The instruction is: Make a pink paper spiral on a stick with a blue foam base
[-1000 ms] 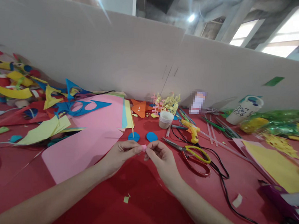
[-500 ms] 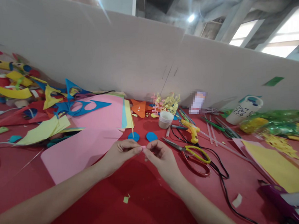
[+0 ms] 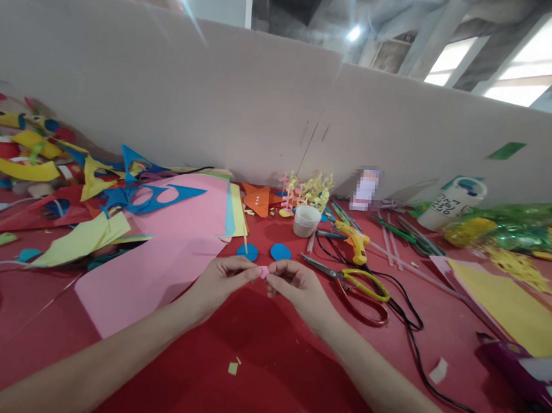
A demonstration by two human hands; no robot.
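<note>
Item: small pink piece (image 3: 264, 271), paper or foam; we cannot tell which. It is held just above the red worktop (image 3: 246, 391), centre foreground, pinched from both sides. The left hand (image 3: 222, 282) takes its left edge and the right hand (image 3: 299, 289) its right. Each grip is clenched on it between thumb and fingertips, with the remaining fingers curled in. We judge that so small a piece allows little other hold, and that two opposed pinches keep it steady.

Just beyond the hands, flat on the worktop: blue discs (image 3: 247, 252), two, side by side and apart.

Right of the right hand, near but not touching: scissors (image 3: 355, 286) with yellow and red handles, blades pointing towards the hands.

Behind the scissors: yellow glue gun (image 3: 355, 241), lying on its side. A black cord (image 3: 412, 339) trails towards the near right edge.

Behind the discs: small white tub (image 3: 306, 220), upright.

Left, beside the left wrist: large pink sheet (image 3: 160, 268), lying flat.

Beyond the sheet: blue offcuts (image 3: 150, 196) with round holes, among yellow scraps.

Far right: yellow sheet (image 3: 508, 302), lying flat.
</note>
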